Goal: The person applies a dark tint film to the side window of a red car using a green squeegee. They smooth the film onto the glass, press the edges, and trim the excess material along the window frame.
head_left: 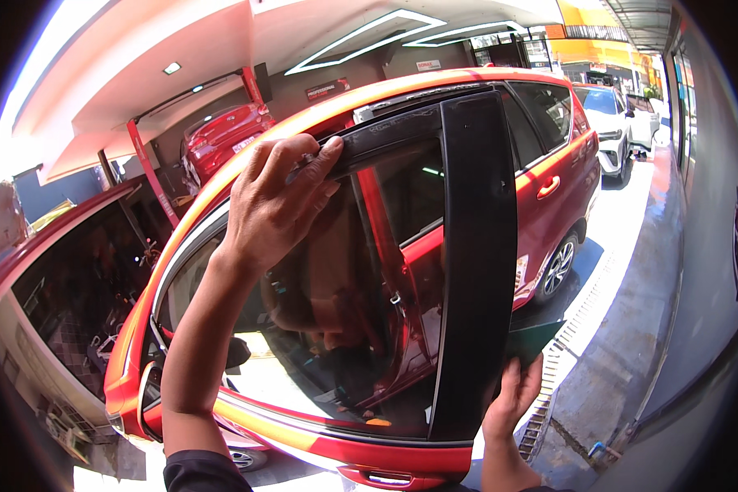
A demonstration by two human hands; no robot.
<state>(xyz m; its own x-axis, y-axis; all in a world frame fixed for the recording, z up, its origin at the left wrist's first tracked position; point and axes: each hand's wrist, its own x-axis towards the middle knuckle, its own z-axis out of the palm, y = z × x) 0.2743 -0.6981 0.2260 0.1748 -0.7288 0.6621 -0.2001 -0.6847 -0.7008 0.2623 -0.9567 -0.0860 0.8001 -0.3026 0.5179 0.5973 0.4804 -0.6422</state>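
Note:
A red car's door [402, 455] stands open before me, with tinted glass [328, 279] and a wide black pillar panel [477, 262] along its rear edge. My left hand [275, 193] is up at the top of the black window frame [394, 135], fingers bent and closed over its edge. Whether something small is pinched there I cannot make out. Low beside the pillar panel, my right hand [514, 402] holds a flat dark green piece [537, 340] between thumb and fingers. Part of that piece is hidden behind the panel.
The car's rear door [553, 176] is closed behind the open one. A grey wall [705, 246] runs along the right, with a drain grate [541, 410] in the ground. Farther off are a white car [607, 127] and a raised red car [221, 139] by red lift posts.

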